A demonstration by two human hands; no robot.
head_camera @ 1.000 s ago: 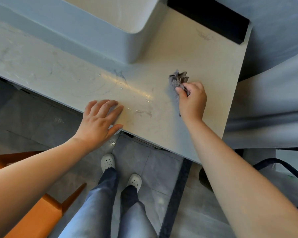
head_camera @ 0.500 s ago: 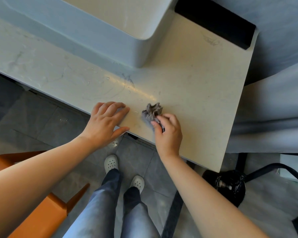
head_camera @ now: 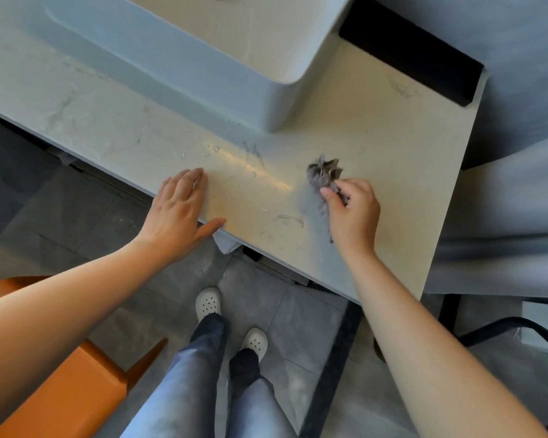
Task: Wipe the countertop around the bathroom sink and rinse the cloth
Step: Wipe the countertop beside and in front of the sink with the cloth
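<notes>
**Cloth pressed to the worktop in front of the sink**

My right hand [head_camera: 353,213] is closed around a small grey cloth [head_camera: 325,175], crumpled into a wad, with its frayed end sticking out past my thumb and fingers. The cloth rests on the pale marbled worktop [head_camera: 393,147], just in front of the near right corner of the sink [head_camera: 222,74], though not touching it. A thin strip of the cloth hangs out below my palm and lies on the surface.

My left hand [head_camera: 179,216] lies flat and open on the front edge of the worktop, fingers together and stretched forward, thumb spread out along the edge. It holds nothing. It is well to the left of the cloth, with a stretch of bare stone between the two hands.

That stretch shows a bright streak of reflected light, a few small water drops [head_camera: 215,149] and some faint grey smears [head_camera: 290,219] near the front edge.

The sink is a raised, boxy basin with rounded corners, sitting on top of the worktop. Behind the right end of the worktop runs a black ledge [head_camera: 408,52].

Below, I see my jeans [head_camera: 196,374] and white clogs [head_camera: 208,303] on the grey tiled floor [head_camera: 76,222], and an orange stool [head_camera: 60,384] at my left.
</notes>
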